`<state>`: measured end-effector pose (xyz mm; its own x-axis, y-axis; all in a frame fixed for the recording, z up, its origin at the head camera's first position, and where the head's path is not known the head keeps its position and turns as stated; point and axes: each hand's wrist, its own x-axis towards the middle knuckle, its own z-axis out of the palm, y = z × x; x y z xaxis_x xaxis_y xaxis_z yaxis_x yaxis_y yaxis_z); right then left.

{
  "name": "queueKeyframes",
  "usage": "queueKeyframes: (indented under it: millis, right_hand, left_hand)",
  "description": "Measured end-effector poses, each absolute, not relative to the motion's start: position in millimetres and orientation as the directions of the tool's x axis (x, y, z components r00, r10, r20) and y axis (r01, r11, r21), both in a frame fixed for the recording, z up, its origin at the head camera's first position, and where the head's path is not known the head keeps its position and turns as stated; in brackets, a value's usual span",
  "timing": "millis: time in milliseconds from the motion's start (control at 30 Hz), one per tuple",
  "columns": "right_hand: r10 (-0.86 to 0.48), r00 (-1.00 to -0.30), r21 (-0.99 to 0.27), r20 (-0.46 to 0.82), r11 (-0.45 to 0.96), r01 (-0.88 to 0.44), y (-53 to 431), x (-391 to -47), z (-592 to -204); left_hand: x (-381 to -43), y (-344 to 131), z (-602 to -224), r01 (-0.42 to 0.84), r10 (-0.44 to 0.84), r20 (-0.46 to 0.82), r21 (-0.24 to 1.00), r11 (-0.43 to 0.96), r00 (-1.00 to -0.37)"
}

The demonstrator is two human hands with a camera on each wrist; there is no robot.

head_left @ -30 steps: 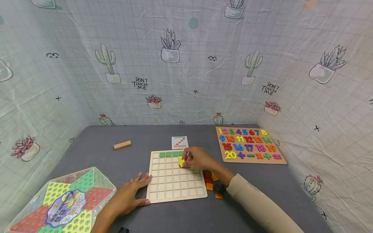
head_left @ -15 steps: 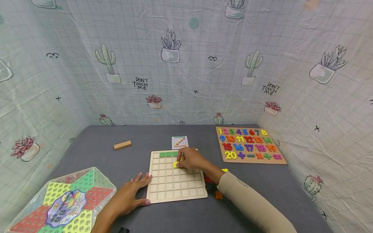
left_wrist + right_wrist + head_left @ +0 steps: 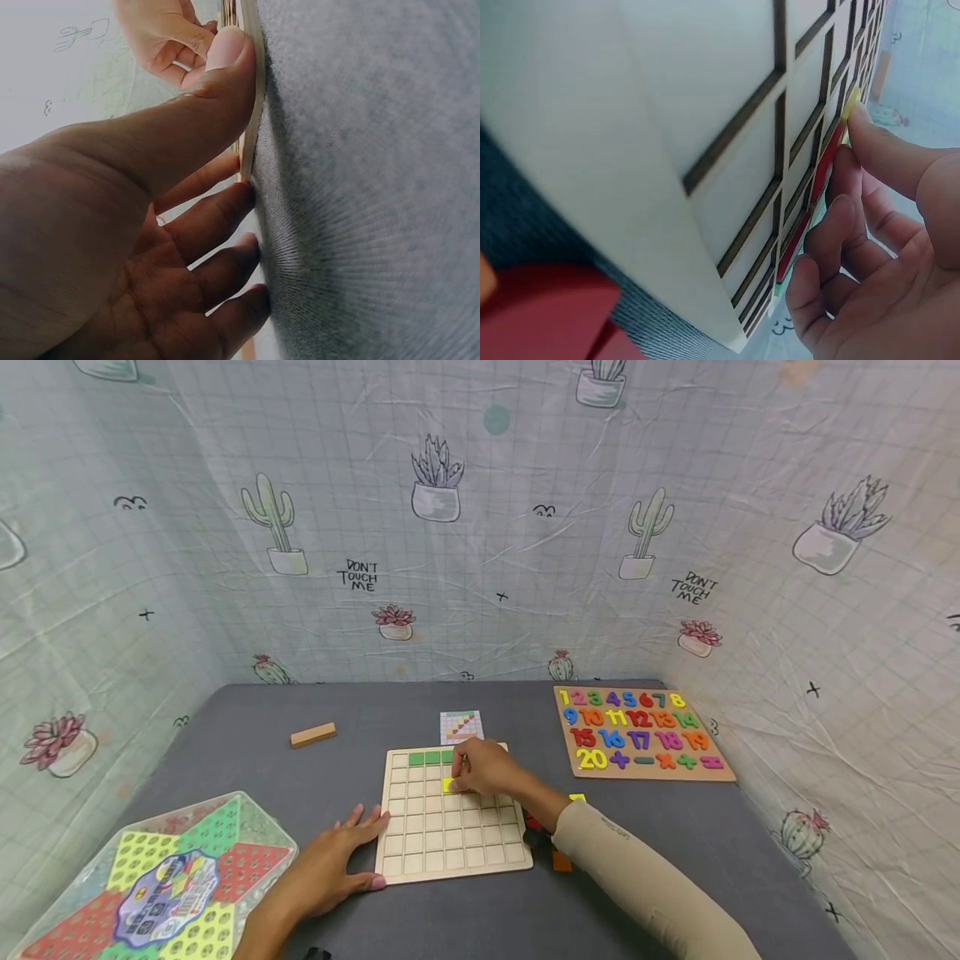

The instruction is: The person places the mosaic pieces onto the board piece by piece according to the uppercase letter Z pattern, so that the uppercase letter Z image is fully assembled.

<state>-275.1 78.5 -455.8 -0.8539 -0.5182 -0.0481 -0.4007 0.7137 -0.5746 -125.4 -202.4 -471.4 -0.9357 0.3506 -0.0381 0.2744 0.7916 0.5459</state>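
Note:
A wooden grid board lies on the grey table. Green square tiles fill part of its far row. My right hand is over the board, its thumb and fingers pinching a yellow tile against the grid. In the right wrist view, the thumb is on the yellow tile, and red tiles lie in slots beside the curled fingers. My left hand rests spread on the table, thumb and fingertips at the board's left edge; the left wrist view shows its thumb against that edge.
Loose red tiles and an orange tile lie right of the board, partly under the right arm. A pattern card is behind it. A number board, wooden block and star-patterned game box surround the work.
The right hand has moved left with the yellow tile, slowing in the last half second. The left hand stays at the board's edge.

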Motion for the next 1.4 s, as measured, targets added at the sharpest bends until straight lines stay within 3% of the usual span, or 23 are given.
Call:
queueKeyframes:
  millis: [400, 800, 1133, 1400]
  right_hand:
    - [-0.531, -0.847, -0.605, -0.030, 0.684, -0.408, 84, -273, -456]
    - [-0.530, -0.848, -0.697, -0.011, 0.612, -0.374, 127, -271, -452]
    - [-0.507, -0.860, -0.688, -0.057, 0.644, -0.334, 173, -263, -455]
    - [-0.537, -0.833, -0.663, -0.135, 0.673, -0.327, 199, -254, -454]
  left_hand:
    - [-125, -203, -472, 0.267, 0.343, -0.040, 0.545, 0.795, -0.939]
    - [-124, -202, -469, 0.261, 0.340, -0.048, 0.546, 0.796, -0.939]
    - [-124, -203, -471, 0.270, 0.345, -0.039, 0.544, 0.794, -0.938]
    - [-124, -202, -471, 0.278, 0.349, -0.032, 0.538, 0.796, -0.936]
